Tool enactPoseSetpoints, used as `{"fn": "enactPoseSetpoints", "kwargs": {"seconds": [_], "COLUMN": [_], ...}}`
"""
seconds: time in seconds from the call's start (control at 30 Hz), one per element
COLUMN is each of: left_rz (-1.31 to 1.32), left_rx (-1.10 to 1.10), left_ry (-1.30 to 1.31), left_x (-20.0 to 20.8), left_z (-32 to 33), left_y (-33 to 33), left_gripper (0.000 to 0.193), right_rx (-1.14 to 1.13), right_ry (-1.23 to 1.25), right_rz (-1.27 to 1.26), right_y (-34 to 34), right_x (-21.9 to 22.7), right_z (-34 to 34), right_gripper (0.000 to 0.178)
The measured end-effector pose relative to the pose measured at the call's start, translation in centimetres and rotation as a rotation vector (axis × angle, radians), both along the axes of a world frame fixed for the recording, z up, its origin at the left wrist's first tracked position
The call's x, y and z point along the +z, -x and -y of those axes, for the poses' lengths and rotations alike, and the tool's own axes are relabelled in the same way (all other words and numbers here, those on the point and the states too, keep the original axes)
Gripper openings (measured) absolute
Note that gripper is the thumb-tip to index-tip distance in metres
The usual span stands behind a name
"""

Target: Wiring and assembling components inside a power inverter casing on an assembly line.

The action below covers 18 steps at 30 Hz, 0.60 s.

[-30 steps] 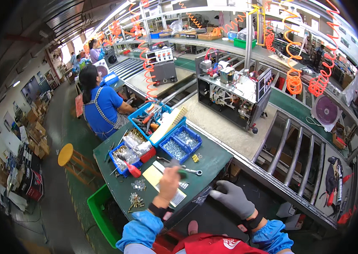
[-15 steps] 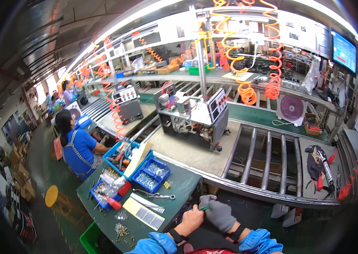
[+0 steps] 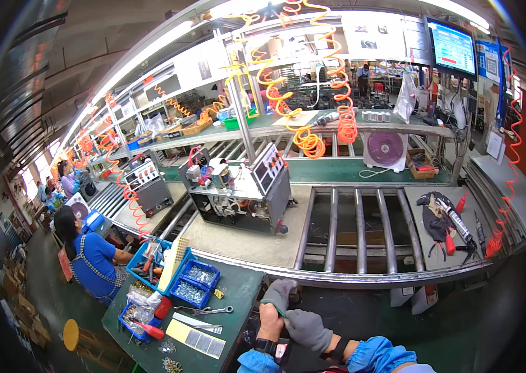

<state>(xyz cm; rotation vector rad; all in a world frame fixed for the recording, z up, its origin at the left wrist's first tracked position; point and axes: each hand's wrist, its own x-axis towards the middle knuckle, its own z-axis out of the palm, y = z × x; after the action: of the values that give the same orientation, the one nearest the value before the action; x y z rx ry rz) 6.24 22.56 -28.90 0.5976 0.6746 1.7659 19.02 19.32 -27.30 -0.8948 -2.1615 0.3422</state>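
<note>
observed at the green-topped table (image 3: 247, 285), taken as reference for all positions.

left hand (image 3: 269, 322): bare at the back and wrist, black band at the wrist, just off the table's right edge. a loose grey glove (image 3: 278, 293) with a green edge sits at its finger end; whether the fingers are inside it or closed around it cannot be told.

right hand (image 3: 308, 329): wears its own grey glove, farther right of the table and touching the left hand. its fingers are curled in at the green edge of the loose grey glove, grasping it. the loose grey glove is therefore held between both hands, near the table's right corner.

on the table: a label sheet (image 3: 197, 339), yellow and pale, nearest the hands; a wrench (image 3: 210, 309) beyond it; a blue divided tray (image 3: 196, 283) of small silvery parts toward the table's far edge; a red bottle (image 3: 150, 330) left of the label sheet.

beyond the table: an opened machine (image 3: 235, 204) with exposed internals, standing on the line. right of the machine, beyond the table's right corner: bare metal rollers (image 3: 361, 230). at the table's far left: a co-worker (image 3: 94, 256) in a blue shirt, seated.
</note>
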Motion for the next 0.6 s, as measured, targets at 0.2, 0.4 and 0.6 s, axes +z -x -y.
{"fn": "enactPoseSetpoints", "kwargs": {"seconds": [0.2,0.4,0.6], "left_rz": [-0.514,0.075,-0.422], "left_rx": [-0.114,-0.531,-0.053], "left_ry": [0.007,0.082,0.122], "left_x": [2.3,-0.3,-2.4], "left_z": [-1.0,-4.5,-4.7], "left_y": [-1.4,-1.7,-2.5], "left_gripper": [0.027,0.046,0.025], "right_rx": [0.073,0.135,0.326], "right_ry": [-0.048,0.219,0.554], "right_rz": [-0.082,-0.26,-0.22], "right_y": [-1.0,-2.5,-4.6], "right_x": [1.5,1.4,1.9], "right_z": [-0.6,-1.8,-2.4], "right_gripper": [0.007,0.015,0.018]}}
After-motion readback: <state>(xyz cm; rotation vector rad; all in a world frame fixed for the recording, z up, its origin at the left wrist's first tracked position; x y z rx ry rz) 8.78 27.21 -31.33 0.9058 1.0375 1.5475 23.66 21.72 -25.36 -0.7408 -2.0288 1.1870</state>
